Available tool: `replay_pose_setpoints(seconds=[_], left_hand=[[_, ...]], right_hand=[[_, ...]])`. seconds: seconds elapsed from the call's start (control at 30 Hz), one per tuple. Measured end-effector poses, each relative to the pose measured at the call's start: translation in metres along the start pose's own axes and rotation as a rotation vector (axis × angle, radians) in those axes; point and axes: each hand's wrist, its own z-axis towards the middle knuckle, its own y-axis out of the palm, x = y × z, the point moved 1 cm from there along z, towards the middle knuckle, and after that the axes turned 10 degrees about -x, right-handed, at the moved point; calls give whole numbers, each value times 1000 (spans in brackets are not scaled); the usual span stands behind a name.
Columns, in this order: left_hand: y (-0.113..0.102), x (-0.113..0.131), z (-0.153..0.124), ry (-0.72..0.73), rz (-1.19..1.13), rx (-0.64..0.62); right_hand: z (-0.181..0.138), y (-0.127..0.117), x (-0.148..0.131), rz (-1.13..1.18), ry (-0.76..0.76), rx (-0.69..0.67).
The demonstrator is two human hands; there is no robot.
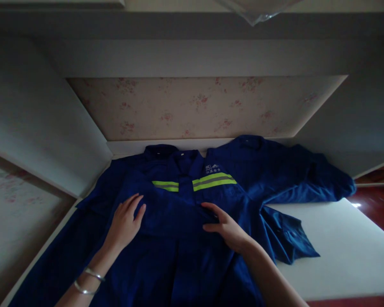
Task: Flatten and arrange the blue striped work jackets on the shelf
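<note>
Dark blue workwear [192,256] is spread out in front of me, with collar-like openings along its far side, so more than one garment may lie there. Yellow-green reflective strips [214,181] with a grey middle band cross the chest, below a small white printed logo [213,169]. My left hand [125,219] is over the cloth on the left, fingers extended and thumb apart. My right hand [228,228] is over the middle of the cloth, thumb and forefinger apart. Neither hand visibly grips the fabric. Two silver bangles [86,283] circle the left wrist.
The clothing rests on a white surface [339,251] between pale side panels. A long blue sleeve [310,179] stretches right, and another piece of cloth [289,234] lies below it. Flowered wallpaper [198,106] backs the recess. Clear plastic [256,15] hangs over a ledge above.
</note>
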Motion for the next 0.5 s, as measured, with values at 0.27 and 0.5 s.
replay_pose_setpoints(seconds=[0.27, 0.5], left_hand=[[3, -10, 20, -203, 57, -272], [16, 40, 15, -36, 98, -111]], right_hand=[[-39, -29, -2, -83, 136, -102], [-72, -80, -41, -535, 141, -67]])
